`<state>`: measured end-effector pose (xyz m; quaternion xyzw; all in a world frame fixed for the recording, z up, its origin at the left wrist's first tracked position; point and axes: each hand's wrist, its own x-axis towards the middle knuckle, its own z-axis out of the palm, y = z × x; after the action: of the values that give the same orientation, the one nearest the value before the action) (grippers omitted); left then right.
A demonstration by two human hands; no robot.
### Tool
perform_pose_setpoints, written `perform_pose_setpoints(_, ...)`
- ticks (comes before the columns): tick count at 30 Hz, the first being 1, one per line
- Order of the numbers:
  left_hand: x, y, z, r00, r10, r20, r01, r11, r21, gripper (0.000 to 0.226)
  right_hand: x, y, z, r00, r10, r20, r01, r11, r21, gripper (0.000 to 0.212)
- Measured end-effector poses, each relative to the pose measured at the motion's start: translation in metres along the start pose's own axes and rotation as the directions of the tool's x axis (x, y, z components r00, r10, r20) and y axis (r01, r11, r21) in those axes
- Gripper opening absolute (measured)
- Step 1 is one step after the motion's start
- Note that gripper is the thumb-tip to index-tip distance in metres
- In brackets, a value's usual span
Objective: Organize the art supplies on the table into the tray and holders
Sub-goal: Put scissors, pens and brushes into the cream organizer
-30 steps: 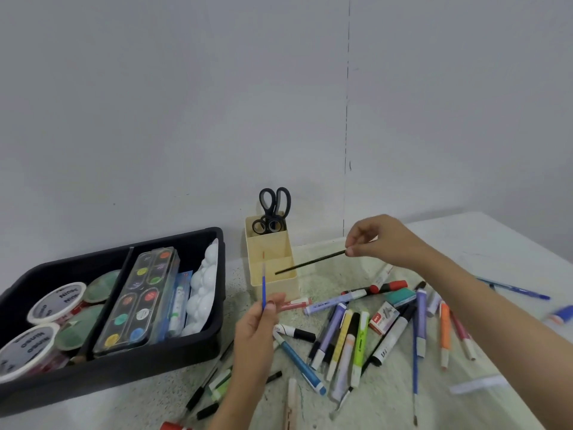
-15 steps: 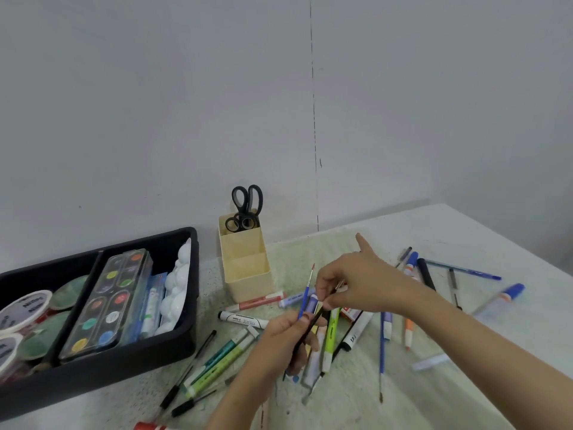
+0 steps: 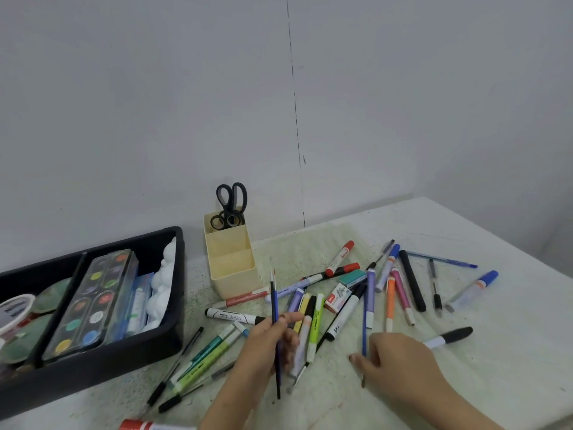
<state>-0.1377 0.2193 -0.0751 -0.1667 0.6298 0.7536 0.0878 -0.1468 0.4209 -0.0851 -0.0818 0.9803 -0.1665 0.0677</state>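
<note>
Head view: left grip [image 3: 266, 341] holds two paintbrushes [image 3: 273, 301].

Two thin brushes [image 3: 273, 302] stand in the left hand [image 3: 266, 339], two pairs of scissors [image 3: 231, 206] in one holder [image 3: 231, 265] beyond it, one tray [image 3: 93, 367] to its left.

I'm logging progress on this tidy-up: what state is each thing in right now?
Left hand: grips two brushes, tips up.
Right hand: on a thin blue brush lying on the table; grip unclear.
Scissors: closed, handles up in the back compartment of the holder.
Paint palette: lid shut, lying in the tray.
Markers: scattered loose on the table, outside the holder.
</note>
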Motion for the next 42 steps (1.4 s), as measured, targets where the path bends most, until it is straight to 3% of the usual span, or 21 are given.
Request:
perform_pose_setpoints(5, 0.002, -0.003, 0.009, 0.999, 0.008, 0.037, -0.004, 0.995, -0.102, 0.032, 0.002, 0.003, 0.001, 1.0, 0.014, 0.024, -0.013, 0.999, -0.037, 0.025)
perform_pose_setpoints(10, 0.003, -0.003, 0.017, 0.999, 0.026, 0.039, -0.023, 0.995, -0.093, 0.03, 0.003, 0.003, 0.0, 1.0, 0.013, 0.007, -0.012, 0.991, -0.134, 0.034)
perform_pose_setpoints(23, 0.003, -0.007, 0.025, 1.0, 0.025, 0.015, -0.024, 0.997, -0.074, 0.029, 0.006, -0.002, -0.003, 0.996, 0.079, 0.036, -0.073, 0.986, -0.15, 0.035)
perform_pose_setpoints(36, 0.005, -0.006, 0.028, 1.0, 0.02, -0.006, -0.02, 0.999, -0.047, 0.029, 0.018, -0.007, -0.006, 0.975, 0.153, 0.16, -0.163, 0.985, 0.051, 0.033)
perform_pose_setpoints(42, 0.006, -0.009, 0.024, 0.999, 0.041, -0.004, -0.042, 0.998, -0.056, 0.029, 0.014, -0.009, -0.028, 0.992, 0.121, 0.032, -0.118, 0.989, -0.094, 0.027)
